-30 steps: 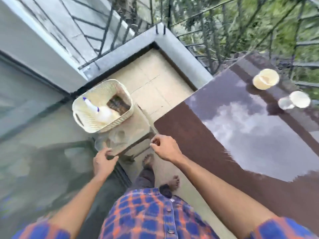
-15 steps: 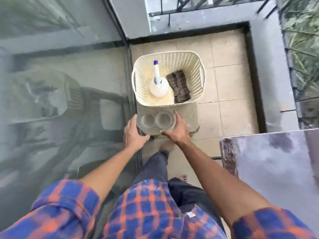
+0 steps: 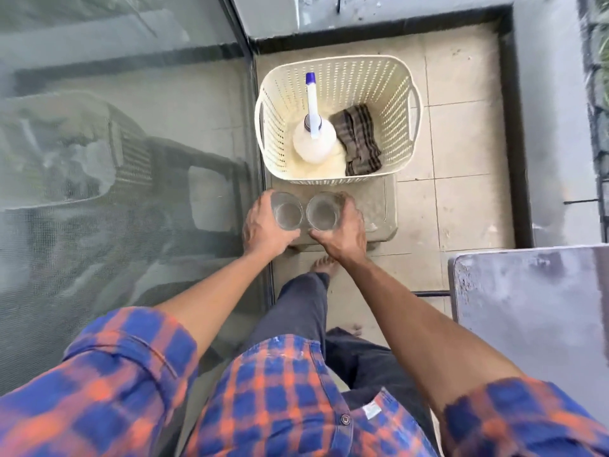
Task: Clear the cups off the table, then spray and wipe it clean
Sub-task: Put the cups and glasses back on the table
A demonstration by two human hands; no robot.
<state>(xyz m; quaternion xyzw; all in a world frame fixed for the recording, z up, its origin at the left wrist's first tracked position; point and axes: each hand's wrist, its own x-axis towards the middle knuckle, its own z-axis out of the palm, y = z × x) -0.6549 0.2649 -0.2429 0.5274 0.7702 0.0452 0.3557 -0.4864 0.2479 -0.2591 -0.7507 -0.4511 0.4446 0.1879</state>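
Left hand point(image 3: 263, 222) and right hand point(image 3: 342, 227) each wrap a clear glass cup, left cup point(image 3: 287, 215) and right cup point(image 3: 323, 215), side by side over a low stool point(image 3: 375, 206) just before the basket point(image 3: 336, 77) holding spray bottle point(image 3: 313, 136) and folded cloth point(image 3: 357, 140). Good practice: seat both bases flat, clear of the edge, then loosen the fingers. Table corner point(image 3: 534, 301) lies right.

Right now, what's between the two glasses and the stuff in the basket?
In the head view, only the basket's near wall and a strip of stool top separate the glasses from the spray bottle and cloth.
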